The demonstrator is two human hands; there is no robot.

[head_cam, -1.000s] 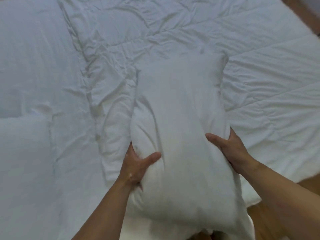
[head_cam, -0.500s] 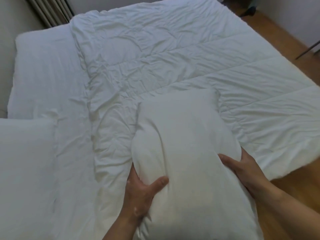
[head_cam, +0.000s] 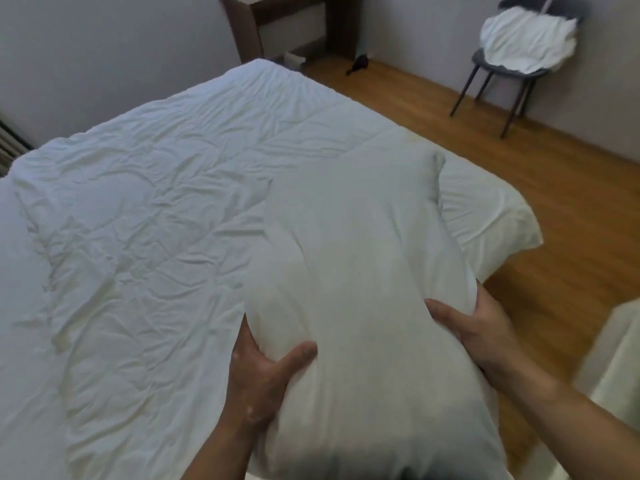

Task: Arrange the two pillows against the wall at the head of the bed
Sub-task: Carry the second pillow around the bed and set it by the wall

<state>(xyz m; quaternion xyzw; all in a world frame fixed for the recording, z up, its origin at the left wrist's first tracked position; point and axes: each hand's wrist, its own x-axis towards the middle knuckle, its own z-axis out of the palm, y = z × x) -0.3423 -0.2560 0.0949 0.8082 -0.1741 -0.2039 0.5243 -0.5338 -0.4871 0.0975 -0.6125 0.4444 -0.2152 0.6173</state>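
A long white pillow (head_cam: 360,271) is held lengthwise in front of me, above the right side of the bed. My left hand (head_cam: 263,379) grips its left edge, thumb pressed into the top. On the opposite edge my right hand (head_cam: 474,327) holds it, fingers wrapped under. A crumpled white duvet (head_cam: 156,209) covers the bed. The second pillow is out of view.
Wooden floor (head_cam: 571,237) lies right of the bed. A dark chair (head_cam: 502,71) with white linen on it stands at the far right wall. A wooden desk (head_cam: 294,26) is by the far wall. Something white (head_cam: 620,368) sits at the right edge.
My view has swung up and right, so the second pillow at the left has left the frame and the floor, chair and desk have come in. Both hands keep their grip on the pillow.
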